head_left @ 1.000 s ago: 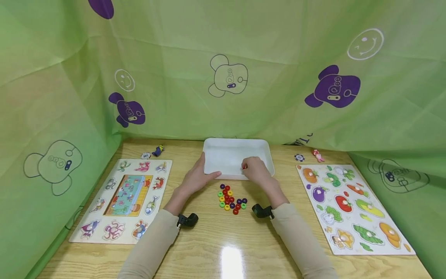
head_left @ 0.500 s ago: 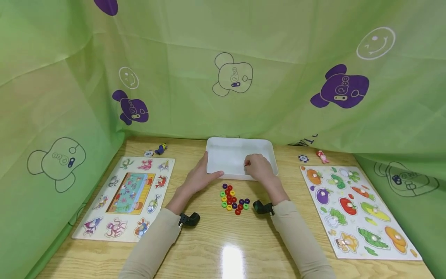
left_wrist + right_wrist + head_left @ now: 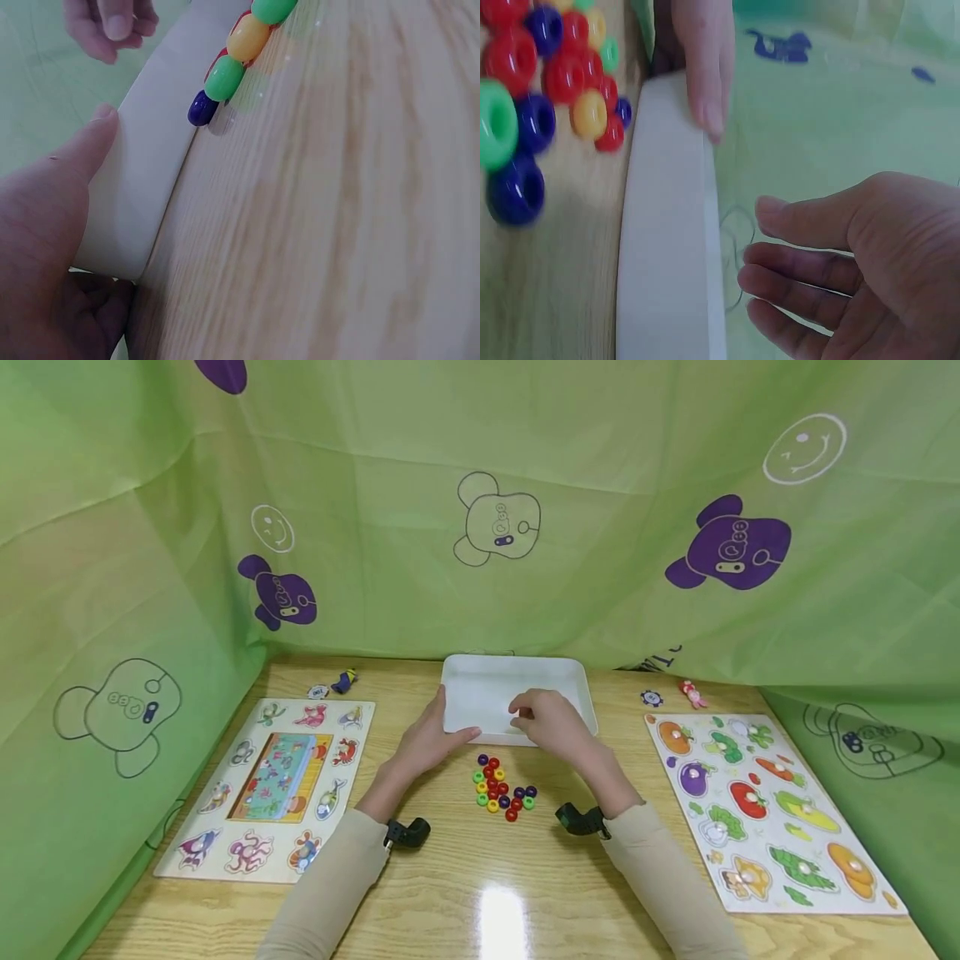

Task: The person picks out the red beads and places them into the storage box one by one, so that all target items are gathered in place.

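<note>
A shallow white tray (image 3: 482, 697) stands at the back middle of the wooden table. My left hand (image 3: 431, 739) grips its front left corner; in the left wrist view the thumb lies along the front wall and the fingers fold round the end. Over the tray's front right part is my right hand (image 3: 553, 722). Its thumb and bent fingers stand apart in the right wrist view, with nothing showing between them. Several ring-shaped beads in red, yellow, green and purple lie in a loose cluster, including a red bead (image 3: 512, 815), in front of the tray.
On the left lies a sea-animal puzzle board (image 3: 360, 714), on the right a vegetable puzzle board (image 3: 742, 893). Small figures and chips sit behind them: a blue figure (image 3: 344, 681), a pink figure (image 3: 692, 694) and a dark chip (image 3: 652, 697). Green cloth (image 3: 390, 593) hangs round the table.
The right hand, which pinched a small red bead over the tray, has spread its fingers and no longer shows it. Its wrist has shifted slightly right. The left hand stays on the tray.
</note>
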The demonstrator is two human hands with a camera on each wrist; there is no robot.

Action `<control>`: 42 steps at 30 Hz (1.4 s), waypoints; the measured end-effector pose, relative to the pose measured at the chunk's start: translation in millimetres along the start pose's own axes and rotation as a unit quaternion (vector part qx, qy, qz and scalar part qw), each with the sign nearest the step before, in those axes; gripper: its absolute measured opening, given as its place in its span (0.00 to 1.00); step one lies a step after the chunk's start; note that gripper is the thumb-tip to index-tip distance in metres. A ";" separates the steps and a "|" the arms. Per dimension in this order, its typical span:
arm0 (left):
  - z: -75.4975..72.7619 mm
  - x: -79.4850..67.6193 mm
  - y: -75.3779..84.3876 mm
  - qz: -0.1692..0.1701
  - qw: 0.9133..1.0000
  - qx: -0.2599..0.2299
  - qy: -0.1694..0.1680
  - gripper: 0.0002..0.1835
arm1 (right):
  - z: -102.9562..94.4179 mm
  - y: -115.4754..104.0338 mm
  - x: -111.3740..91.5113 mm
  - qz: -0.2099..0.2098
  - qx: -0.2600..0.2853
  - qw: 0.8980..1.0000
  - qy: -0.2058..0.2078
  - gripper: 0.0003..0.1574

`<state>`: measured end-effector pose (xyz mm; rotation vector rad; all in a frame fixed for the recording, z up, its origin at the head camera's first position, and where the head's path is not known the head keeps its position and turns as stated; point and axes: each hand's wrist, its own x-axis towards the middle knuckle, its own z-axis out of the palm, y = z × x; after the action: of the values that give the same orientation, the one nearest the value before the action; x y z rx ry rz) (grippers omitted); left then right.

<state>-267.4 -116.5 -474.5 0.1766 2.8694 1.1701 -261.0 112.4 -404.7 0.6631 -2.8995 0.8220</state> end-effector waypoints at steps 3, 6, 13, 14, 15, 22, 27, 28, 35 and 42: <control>-0.8 0.3 0.8 0.005 1.000 -0.002 0.004 0.61 | 2.1 -10.8 -6.8 -0.023 -0.020 0.999 -0.012 0.08; -0.7 0.9 0.4 0.006 1.000 -0.001 0.007 0.61 | 9.3 -18.2 -12.6 -0.042 -0.045 0.998 -0.027 0.09; 2.5 1.2 -2.6 0.010 1.000 0.003 0.008 0.61 | 36.4 -24.2 -21.6 -0.066 -0.076 0.993 -0.059 0.10; 3.1 1.4 -3.2 0.012 1.000 0.003 0.009 0.60 | 39.8 -24.1 -22.1 -0.068 -0.082 0.992 -0.060 0.09; 3.7 1.7 -3.7 0.013 1.000 0.002 0.010 0.60 | 42.5 -24.0 -22.5 -0.069 -0.084 0.992 -0.060 0.08; 4.1 2.3 -4.3 0.024 1.000 0.007 0.010 0.61 | 51.9 -22.2 -22.5 -0.072 -0.099 0.992 -0.043 0.05; 2.6 1.5 -3.8 0.023 1.000 0.004 0.010 0.60 | 53.4 -24.1 -22.4 -0.073 -0.108 0.991 -0.038 0.03; 2.6 1.2 -3.6 0.022 1.000 0.004 0.011 0.60 | 53.9 -24.1 -22.4 -0.073 -0.112 0.990 -0.037 0.03; 0.8 0.3 -4.6 0.024 1.000 0.009 0.016 0.61 | 53.9 -25.3 -21.6 -0.075 -0.122 0.989 -0.043 0.03; 2.4 0.0 -3.0 0.016 1.000 0.007 0.014 0.59 | 28.7 -26.7 -22.4 -0.043 -0.076 0.996 -0.028 0.08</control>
<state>-267.5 -116.9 -478.3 0.2080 2.9104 1.1670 -227.7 85.9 -420.0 0.8008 -2.9214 0.5753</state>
